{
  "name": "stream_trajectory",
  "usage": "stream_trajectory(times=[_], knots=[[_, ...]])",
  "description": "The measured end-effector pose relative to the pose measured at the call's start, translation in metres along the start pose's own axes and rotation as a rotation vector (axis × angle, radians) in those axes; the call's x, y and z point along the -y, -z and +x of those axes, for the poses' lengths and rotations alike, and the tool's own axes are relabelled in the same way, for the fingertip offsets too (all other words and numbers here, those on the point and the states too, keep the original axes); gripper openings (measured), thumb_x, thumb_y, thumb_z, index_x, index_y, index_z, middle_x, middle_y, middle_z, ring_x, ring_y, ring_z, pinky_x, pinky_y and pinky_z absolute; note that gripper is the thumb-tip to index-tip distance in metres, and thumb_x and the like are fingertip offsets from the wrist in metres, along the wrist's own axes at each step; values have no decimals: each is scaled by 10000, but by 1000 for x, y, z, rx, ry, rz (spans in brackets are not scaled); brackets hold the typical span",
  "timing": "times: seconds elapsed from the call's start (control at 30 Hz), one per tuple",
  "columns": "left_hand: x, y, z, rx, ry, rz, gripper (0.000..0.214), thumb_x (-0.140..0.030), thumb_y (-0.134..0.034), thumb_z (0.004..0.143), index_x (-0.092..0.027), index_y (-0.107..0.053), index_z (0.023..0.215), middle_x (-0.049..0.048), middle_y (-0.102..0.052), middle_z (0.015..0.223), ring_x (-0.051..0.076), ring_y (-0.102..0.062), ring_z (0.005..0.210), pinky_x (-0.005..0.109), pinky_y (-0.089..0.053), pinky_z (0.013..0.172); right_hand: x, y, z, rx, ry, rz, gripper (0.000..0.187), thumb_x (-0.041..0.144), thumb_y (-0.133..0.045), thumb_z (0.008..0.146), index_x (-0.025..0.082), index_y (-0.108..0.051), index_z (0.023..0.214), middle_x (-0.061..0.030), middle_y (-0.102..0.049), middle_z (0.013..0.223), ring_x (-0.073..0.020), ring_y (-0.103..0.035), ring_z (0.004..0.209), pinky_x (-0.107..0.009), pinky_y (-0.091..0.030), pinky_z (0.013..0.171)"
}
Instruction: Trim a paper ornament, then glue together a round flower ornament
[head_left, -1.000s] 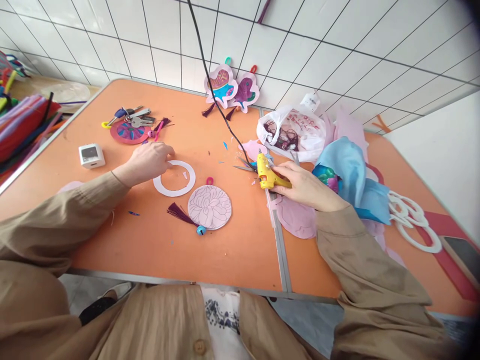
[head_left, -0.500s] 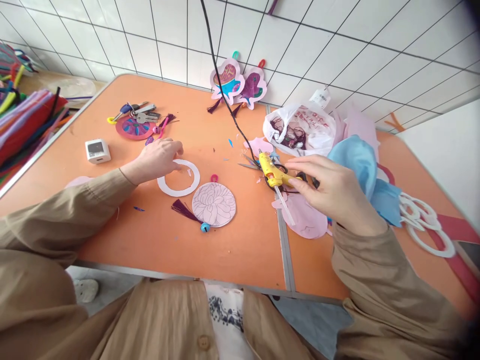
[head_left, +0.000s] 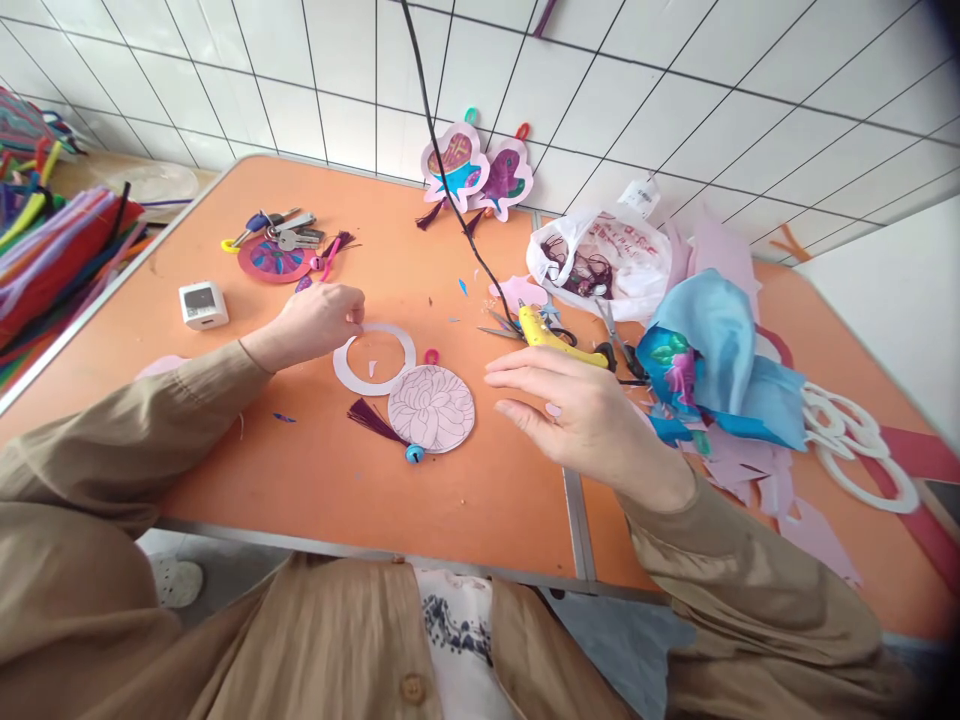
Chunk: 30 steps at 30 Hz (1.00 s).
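My left hand [head_left: 319, 318] is closed, its fingertips pinched at the upper left edge of a pale paper ring [head_left: 346, 378]; the thumb is mostly hidden. The ring's lower right edge meets a round pink disc [head_left: 433, 410] with a flower drawn in lines. A dark purple tassel [head_left: 375, 420], a blue bell [head_left: 414, 454] and a small pink loop [head_left: 431, 357] are attached to the disc. My right hand [head_left: 577, 405] hovers right of the disc, fingers stretched and apart, holding nothing. Just behind it lies a yellow glue gun [head_left: 555, 338].
Scissors [head_left: 609, 325] and blue satin cloth [head_left: 720, 320] lie right of the glue gun. Behind are a white plastic bag [head_left: 637, 260] and two fish-like ornaments [head_left: 454, 165] against the wall. Keys [head_left: 296, 238] and a white adapter [head_left: 202, 305] sit left. A black cord [head_left: 431, 120] hangs down.
My right hand has let go of the glue gun, left it lying on the table and moved left. My left fingers have curled down, and the paper ring has shifted right against the disc.
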<state>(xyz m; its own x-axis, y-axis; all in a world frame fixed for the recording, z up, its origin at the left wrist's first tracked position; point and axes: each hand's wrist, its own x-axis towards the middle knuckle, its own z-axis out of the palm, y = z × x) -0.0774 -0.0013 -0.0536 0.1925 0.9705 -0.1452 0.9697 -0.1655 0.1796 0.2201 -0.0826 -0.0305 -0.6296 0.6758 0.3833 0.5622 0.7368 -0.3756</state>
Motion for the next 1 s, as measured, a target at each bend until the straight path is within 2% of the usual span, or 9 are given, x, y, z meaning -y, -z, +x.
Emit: stream_trajectory(times=[0.13, 0.27, 0.37, 0.43, 0.5, 0.6, 0.67, 0.77, 1.0], knots=[[-6, 22, -14, -82, -47, -42, 111, -235, -569, 829, -167, -656, 846, 68, -713, 888, 204, -643, 836, 292, -456, 705, 4, -4, 5, -13, -4, 9, 205, 135, -576, 913, 254, -676, 1048, -58, -741, 1054, -245, -714, 1003, -474, -609, 877], [-21, 48, -44, -405, -126, 17, 338, -292, -375, 995, -168, -647, 1153, 63, -708, 1053, 179, -572, 1006, 328, -455, 924, 5, -7, 9, -66, -70, -15, 316, 197, -563, 942, 272, -616, 1244, -91, -679, 1234, -275, -673, 1133, -529, -576, 962], [-36, 61, -64, -540, -240, -51, 374, -388, -400, 997, -183, -711, 1020, 33, -713, 916, 175, -603, 892, 334, -474, 869, 4, -8, 10, -173, -120, 72, 513, 290, -616, 924, 273, -483, 1418, -136, -563, 1399, -286, -649, 1158, -487, -604, 904], [-45, 64, -71, -399, -270, -285, 327, -421, -510, 933, -181, -732, 920, -7, -699, 788, 146, -625, 771, 312, -491, 791, 5, -6, 9, -224, -150, 157, 617, 348, -649, 902, 286, -419, 1470, -143, -509, 1455, -288, -640, 1164, -451, -616, 855], [-52, 61, -70, -115, -245, -549, 274, -410, -599, 853, -169, -726, 875, -22, -687, 708, 138, -649, 707, 288, -509, 721, 7, -3, 9, -209, -182, 258, 616, 384, -656, 892, 288, -435, 1459, -136, -544, 1430, -285, -652, 1140, -419, -623, 804], [-56, 46, -61, 193, -158, -819, 190, -298, -656, 764, -148, -705, 871, 2, -701, 691, 153, -672, 657, 276, -545, 627, 6, -5, 7, -129, -272, 385, 418, 356, -667, 875, 256, -607, 1276, -93, -723, 1118, -240, -715, 934, -373, -625, 710], [-57, 30, -52, 241, -112, -880, 169, -227, -659, 736, -143, -703, 875, 11, -708, 684, 144, -662, 605, 262, -551, 567, 2, -12, 7, -132, -331, 398, 279, 292, -677, 849, 231, -676, 1121, -42, -741, 867, -200, -712, 761, -355, -616, 654], [-56, 6, -43, 302, -70, -894, 158, -179, -649, 732, -146, -693, 880, 10, -714, 683, 147, -675, 589, 268, -578, 563, -6, -30, 6, -170, -352, 302, 234, 199, -650, 824, 211, -692, 1054, -6, -706, 726, -173, -676, 634, -359, -594, 624], [-57, -14, -33, 253, -58, -922, 45, -129, -654, 728, -156, -637, 760, -17, -676, 618, 113, -639, 520, 220, -539, 503, -13, -53, 8, -120, -306, 84, 173, 178, -615, 859, 167, -715, 1000, -97, -755, 863, -238, -720, 761, -388, -579, 674]])
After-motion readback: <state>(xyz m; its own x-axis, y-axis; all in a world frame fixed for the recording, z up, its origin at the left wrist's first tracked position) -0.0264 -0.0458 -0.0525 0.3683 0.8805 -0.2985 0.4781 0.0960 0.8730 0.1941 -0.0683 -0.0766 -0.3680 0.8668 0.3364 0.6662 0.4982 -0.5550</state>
